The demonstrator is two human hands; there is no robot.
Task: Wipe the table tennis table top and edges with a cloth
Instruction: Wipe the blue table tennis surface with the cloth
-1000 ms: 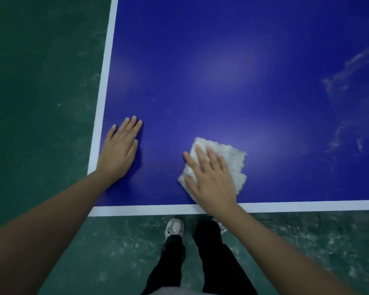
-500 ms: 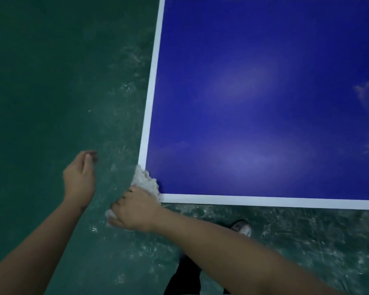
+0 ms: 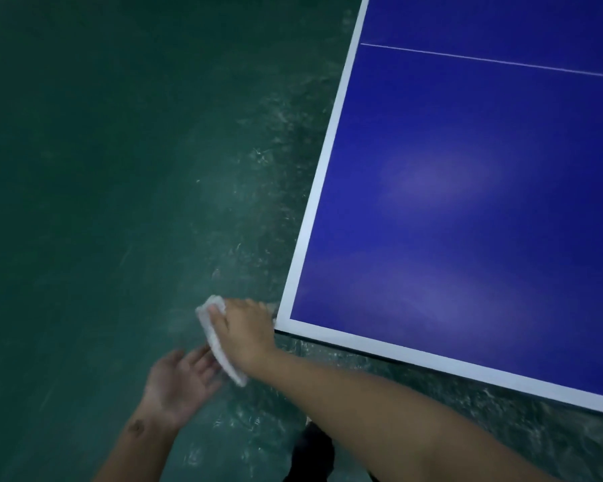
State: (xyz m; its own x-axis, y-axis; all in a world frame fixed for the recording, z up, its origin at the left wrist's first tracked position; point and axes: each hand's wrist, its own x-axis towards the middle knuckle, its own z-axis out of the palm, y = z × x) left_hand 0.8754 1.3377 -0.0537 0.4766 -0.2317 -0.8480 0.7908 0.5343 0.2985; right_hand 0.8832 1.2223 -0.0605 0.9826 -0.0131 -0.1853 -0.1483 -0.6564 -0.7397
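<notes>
Right hand point(image 3: 244, 328) gripping white cloth point(image 3: 213, 337), fingers curled over its upper end. Cloth folded into a long strip along the left side of this hand, lying off the top surface and over the floor point(image 3: 119, 168). Left hand point(image 3: 180, 384) just below and left, palm up, fingers relaxed and apart, tips very near the lower end of the cloth; contact not possible to tell because of blur. Directly right of the right hand, near corner of blue worktop point(image 3: 467, 220) with white border point(image 3: 322, 168). Further up and right, thin white line point(image 3: 484, 60) across the blue. Under the right forearm, dark trouser leg point(image 3: 314, 447).
</notes>
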